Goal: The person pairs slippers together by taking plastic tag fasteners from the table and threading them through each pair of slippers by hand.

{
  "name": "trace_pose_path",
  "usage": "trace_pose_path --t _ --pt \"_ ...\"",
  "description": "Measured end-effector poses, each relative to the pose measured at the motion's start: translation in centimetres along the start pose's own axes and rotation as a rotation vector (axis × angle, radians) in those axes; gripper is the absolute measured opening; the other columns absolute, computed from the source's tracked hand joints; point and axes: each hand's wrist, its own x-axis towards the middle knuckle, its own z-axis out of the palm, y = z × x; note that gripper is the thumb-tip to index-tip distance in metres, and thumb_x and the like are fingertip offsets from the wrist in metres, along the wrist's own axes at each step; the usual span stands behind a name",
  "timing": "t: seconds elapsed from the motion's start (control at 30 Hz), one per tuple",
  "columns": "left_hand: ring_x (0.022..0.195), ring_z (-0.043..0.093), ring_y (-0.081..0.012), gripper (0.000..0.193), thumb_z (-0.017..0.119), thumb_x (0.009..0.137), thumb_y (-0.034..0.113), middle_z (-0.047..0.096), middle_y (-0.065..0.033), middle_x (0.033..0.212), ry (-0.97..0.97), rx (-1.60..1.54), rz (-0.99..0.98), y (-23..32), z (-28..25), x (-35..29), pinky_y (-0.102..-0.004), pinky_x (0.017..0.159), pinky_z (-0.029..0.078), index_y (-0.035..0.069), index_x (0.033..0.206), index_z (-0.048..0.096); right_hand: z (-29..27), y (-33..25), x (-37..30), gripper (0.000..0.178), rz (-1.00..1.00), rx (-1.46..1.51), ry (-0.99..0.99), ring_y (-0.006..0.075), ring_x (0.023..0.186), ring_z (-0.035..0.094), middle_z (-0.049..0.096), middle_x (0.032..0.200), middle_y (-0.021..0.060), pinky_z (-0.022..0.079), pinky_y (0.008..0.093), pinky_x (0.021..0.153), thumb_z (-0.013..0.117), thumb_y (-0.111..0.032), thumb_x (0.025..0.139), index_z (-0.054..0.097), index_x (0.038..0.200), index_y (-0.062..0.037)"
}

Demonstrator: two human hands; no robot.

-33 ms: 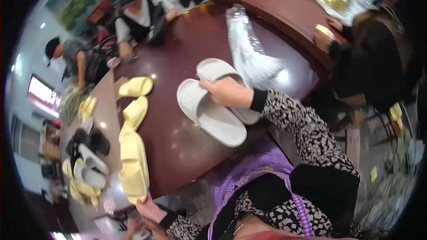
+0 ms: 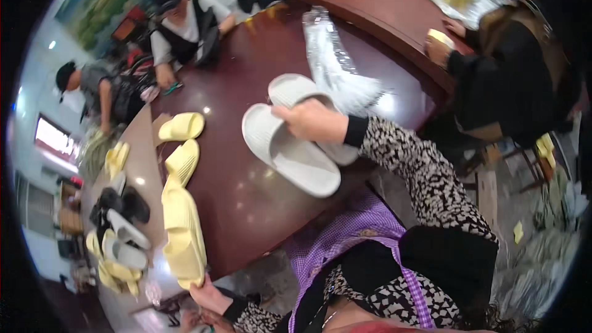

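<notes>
At the frame's centre, our right hand (image 2: pixel 313 122) has its grip closed around two grey slippers (image 2: pixel 305 163) over the table (image 2: pixel 237 222); hand and nearer slipper partly hide the farther one. At lower left, our left hand (image 2: pixel 211 296) touches the yellow slippers (image 2: pixel 185 222); with fingers partly hidden, we cannot tell that grip's state. Whether the slippers carry lettering, we cannot make out.
</notes>
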Motion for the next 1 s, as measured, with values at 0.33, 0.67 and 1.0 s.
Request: trace_pose_path --t 0.33,0.67,1.0 --pt "0.123 0.045 -0.0318 0.045 0.043 0.094 0.01 0.043 -0.0188 0.137 -0.152 -0.12 -0.251 -1.1 6.1 -1.9 -0.0477 0.104 0.039 -0.005 0.136 0.035 -20.6 24.6 -1.8 0.019 0.579 -1.075 0.154 0.0263 0.077 0.066 0.065 0.087 0.0133 0.053 0.0364 0.067 0.054 -0.011 0.086 0.062 0.101 -0.0064" --pt "0.103 0.061 -0.0273 0.036 0.046 0.092 0.012 0.056 -0.0142 0.122 -0.435 -0.063 -0.293 -4.7 14.2 -6.2 -0.0417 0.072 0.057 0.0 0.126 0.044 -7.5 5.5 -1.0 0.042 0.218 0.328 0.013 0.0162 0.095 0.062 0.065 0.106 0.0114 0.05 0.0283 0.081 0.055 -0.019 0.094 0.047 0.129 0.003" --pt "0.095 0.063 -0.0244 0.035 0.046 0.093 0.012 0.059 -0.0136 0.115 -0.438 0.147 -0.255 -5.1 15.5 -9.7 -0.0383 0.069 0.057 -0.002 0.125 0.044 3.3 -3.1 -6.0 0.033 0.578 1.142 0.146 0.0139 0.093 0.059 0.062 0.103 0.0081 0.048 0.027 0.08 0.048 -0.015 0.095 0.05 0.122 0.0033"
